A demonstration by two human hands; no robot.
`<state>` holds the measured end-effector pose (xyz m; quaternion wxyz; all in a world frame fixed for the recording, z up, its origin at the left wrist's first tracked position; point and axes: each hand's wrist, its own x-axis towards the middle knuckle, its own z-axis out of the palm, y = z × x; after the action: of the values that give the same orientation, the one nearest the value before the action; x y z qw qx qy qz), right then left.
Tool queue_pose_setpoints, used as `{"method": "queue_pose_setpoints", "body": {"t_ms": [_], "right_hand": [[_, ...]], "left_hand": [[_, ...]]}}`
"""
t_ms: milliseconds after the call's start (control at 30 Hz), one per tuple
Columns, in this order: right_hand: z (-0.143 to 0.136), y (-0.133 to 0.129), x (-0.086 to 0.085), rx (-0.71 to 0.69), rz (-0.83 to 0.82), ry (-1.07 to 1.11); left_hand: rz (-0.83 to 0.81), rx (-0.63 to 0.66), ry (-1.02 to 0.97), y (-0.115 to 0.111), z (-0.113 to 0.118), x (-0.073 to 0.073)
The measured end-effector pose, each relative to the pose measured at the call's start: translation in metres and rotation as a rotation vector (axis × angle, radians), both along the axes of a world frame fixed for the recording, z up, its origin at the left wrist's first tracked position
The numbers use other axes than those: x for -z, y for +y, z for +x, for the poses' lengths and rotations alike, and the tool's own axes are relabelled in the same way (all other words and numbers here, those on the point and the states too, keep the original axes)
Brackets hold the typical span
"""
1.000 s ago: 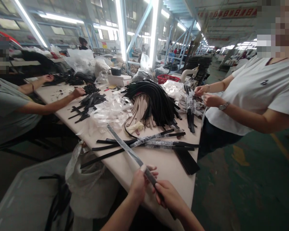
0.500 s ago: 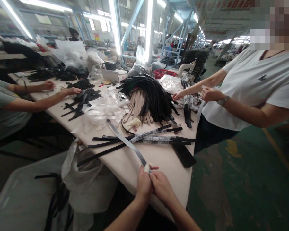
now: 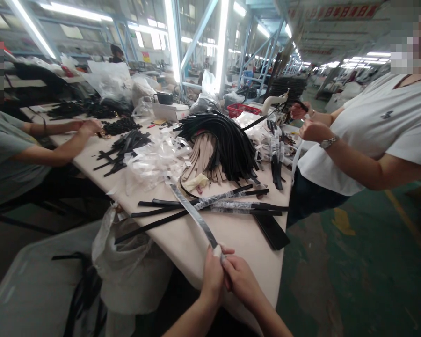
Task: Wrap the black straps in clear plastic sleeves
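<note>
A long dark strap (image 3: pixel 192 213) in a clear plastic sleeve runs from the plastic heap toward me. My left hand (image 3: pixel 213 271) is closed around its near end, with a whitish covering on one fingertip. Pressed against it, my right hand (image 3: pixel 241 280) is closed at the same end, which the fingers hide. Beyond my hands, several black straps (image 3: pixel 154 223) lie crossed on the table, some bundled in clear wrap (image 3: pixel 228 204). A big pile of black straps with pale undersides (image 3: pixel 228 140) arches behind them.
Clear plastic sleeves (image 3: pixel 154 161) are heaped on the pale table (image 3: pixel 182 255). Dark flat pieces (image 3: pixel 272 231) lie at its right edge. A white sack (image 3: pixel 126 276) stands below left. A co-worker's hands (image 3: pixel 310 124) hold a strap at right; another person's hands (image 3: pixel 87 126) work at left.
My hands keep their grip on the sleeved strap, and the view has shifted slightly. The right co-worker has lifted a black strap from the pile; the left co-worker's hands have come together.
</note>
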<state>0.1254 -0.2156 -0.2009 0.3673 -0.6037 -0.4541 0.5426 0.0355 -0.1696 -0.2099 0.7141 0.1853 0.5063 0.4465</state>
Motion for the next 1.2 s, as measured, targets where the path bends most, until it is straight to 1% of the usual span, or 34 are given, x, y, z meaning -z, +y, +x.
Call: {"method": "queue_pose_setpoints", "body": {"t_ms": [33, 100, 133, 200, 233, 267, 300, 367, 433, 467, 500, 533, 567, 600, 667, 700, 767, 800, 833, 900, 967, 1000, 1067, 1100, 1167, 1200], "right_hand": [[0.006, 0.0, 0.0, -0.043, -0.036, 0.027], [0.02, 0.003, -0.002, -0.089, -0.087, 0.05], [0.026, 0.009, -0.004, -0.065, -0.065, 0.015], [0.029, 0.033, -0.011, 0.041, 0.056, -0.137], [0.026, 0.051, -0.015, 0.077, 0.109, -0.208], [0.018, 0.071, -0.019, 0.066, 0.125, -0.242], [0.007, 0.092, -0.023, 0.009, 0.095, -0.219], [-0.017, 0.129, -0.03, -0.154, -0.036, -0.075], [-0.035, 0.15, -0.034, -0.235, -0.108, 0.022], [-0.04, 0.152, -0.036, -0.246, -0.11, 0.046], [-0.041, 0.15, -0.036, -0.254, -0.093, 0.062], [-0.04, 0.144, -0.036, -0.27, -0.071, 0.078], [-0.037, 0.135, -0.035, -0.295, -0.055, 0.098], [-0.033, 0.125, -0.033, -0.325, -0.044, 0.111], [-0.025, 0.106, -0.027, -0.366, -0.031, 0.09], [-0.022, 0.098, -0.024, -0.369, -0.03, 0.058], [-0.019, 0.092, -0.02, -0.361, -0.044, -0.038], [-0.019, 0.094, -0.02, -0.356, -0.037, -0.101], [-0.019, 0.1, -0.023, -0.337, -0.005, -0.172], [-0.024, 0.123, -0.038, -0.257, 0.137, -0.296], [-0.035, 0.16, -0.064, -0.143, 0.328, -0.35], [-0.042, 0.181, -0.078, -0.128, 0.384, -0.328], [-0.059, 0.224, -0.107, -0.191, 0.482, -0.313], [-0.068, 0.243, -0.121, -0.255, 0.56, -0.366], [-0.083, 0.27, -0.146, -0.38, 0.729, -0.5], [-0.089, 0.276, -0.158, -0.419, 0.806, -0.558]], "left_hand": [[-0.001, 0.0, -0.007, -0.007, 0.0, 0.001], [0.015, -0.009, -0.037, -0.011, -0.003, -0.001], [0.033, -0.002, -0.044, -0.01, -0.006, -0.003], [0.08, 0.028, -0.001, -0.007, -0.009, -0.008], [0.108, 0.038, 0.038, -0.007, -0.009, -0.009], [0.132, 0.047, 0.079, -0.008, -0.008, -0.009], [0.147, 0.071, 0.11, -0.011, -0.007, -0.008], [0.142, 0.168, 0.125, -0.017, -0.01, -0.002], [0.096, 0.258, 0.065, -0.015, -0.023, 0.003], [0.07, 0.252, 0.011, -0.008, -0.035, 0.004], [0.053, 0.204, -0.054, 0.003, -0.05, 0.004], [0.049, 0.123, -0.128, 0.019, -0.066, 0.001], [0.06, 0.026, -0.197, 0.039, -0.083, -0.004], [0.074, -0.039, -0.264, 0.062, -0.099, -0.01], [0.113, -0.053, -0.391, 0.111, -0.123, -0.024], [0.132, -0.07, -0.427, 0.135, -0.13, -0.031], [0.172, -0.18, -0.413, 0.173, -0.132, -0.041], [0.212, -0.233, -0.384, 0.186, -0.129, -0.044], [0.27, -0.272, -0.347, 0.194, -0.123, -0.047], [0.423, -0.286, -0.263, 0.199, -0.109, -0.05], [0.561, -0.26, -0.146, 0.193, -0.096, -0.053], [0.605, -0.246, -0.076, 0.188, -0.09, -0.054], [0.646, -0.229, 0.058, 0.178, -0.081, -0.058], [0.651, -0.229, 0.111, 0.174, -0.078, -0.058], [0.648, -0.24, 0.18, 0.167, -0.073, -0.056], [0.646, -0.243, 0.199, 0.164, -0.071, -0.053]]}}
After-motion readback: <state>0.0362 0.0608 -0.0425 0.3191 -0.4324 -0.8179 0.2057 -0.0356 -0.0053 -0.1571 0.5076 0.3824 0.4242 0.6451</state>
